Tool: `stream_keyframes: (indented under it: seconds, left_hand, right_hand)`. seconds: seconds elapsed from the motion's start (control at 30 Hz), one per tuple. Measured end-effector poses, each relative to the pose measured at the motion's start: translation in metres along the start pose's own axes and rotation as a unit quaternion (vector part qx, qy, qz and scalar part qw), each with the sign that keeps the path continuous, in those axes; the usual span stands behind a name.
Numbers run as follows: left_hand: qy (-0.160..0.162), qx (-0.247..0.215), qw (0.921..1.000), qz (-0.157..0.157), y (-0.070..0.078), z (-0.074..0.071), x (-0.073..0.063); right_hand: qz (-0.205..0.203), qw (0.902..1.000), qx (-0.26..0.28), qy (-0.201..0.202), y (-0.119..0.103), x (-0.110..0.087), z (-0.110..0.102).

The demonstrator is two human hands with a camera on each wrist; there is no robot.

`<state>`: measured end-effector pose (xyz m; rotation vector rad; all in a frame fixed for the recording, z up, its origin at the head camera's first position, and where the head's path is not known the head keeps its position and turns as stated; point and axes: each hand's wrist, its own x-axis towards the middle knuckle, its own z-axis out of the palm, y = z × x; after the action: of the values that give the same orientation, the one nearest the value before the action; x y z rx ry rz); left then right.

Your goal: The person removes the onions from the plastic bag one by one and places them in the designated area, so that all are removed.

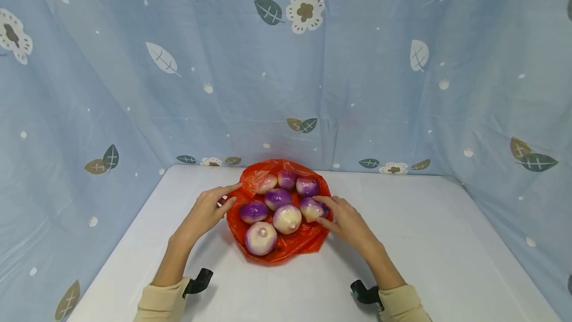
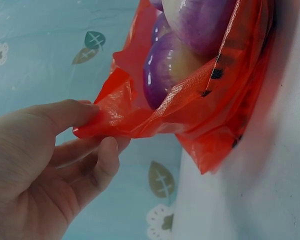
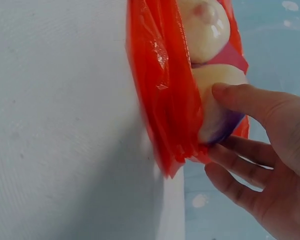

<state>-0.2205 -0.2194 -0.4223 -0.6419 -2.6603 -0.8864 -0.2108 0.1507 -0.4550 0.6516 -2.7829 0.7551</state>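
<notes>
Glossy purple-and-white onions (image 1: 287,219) lie together in an opened red plastic bag (image 1: 290,252) on the white table. At the bag's left side is my left hand (image 1: 206,212); in the left wrist view its thumb and fingers pinch the red plastic rim (image 2: 117,112). A purple onion (image 2: 167,70) sits just inside that rim. My right hand (image 1: 350,222) reaches over the bag's right side and holds the rightmost onion (image 3: 217,110). Its thumb presses on the pale part, while the other fingers lie at the purple end, partly hidden beside the bag's edge.
The white table (image 1: 402,222) extends on both sides of the bag. Behind and beside it hangs a blue curtain (image 1: 250,93) with leaf and flower prints. Black wrist mounts (image 1: 198,281) stick out from both sleeves.
</notes>
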Motion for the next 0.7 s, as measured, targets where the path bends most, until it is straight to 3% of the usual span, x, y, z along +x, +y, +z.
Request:
stream_keyframes:
  seconds: [0.3,0.7]
  left_hand:
    - [-0.008,-0.008,0.9999,-0.005,0.002,0.006,-0.002]
    - [-0.002,0.004,1.0000,0.001,-0.001,-0.001,-0.001]
  right_hand:
    - [0.016,0.9998,0.010,0.005,0.000,-0.008,-0.010]
    - [0.023,0.9985,0.042,0.027,-0.001,-0.003,-0.023]
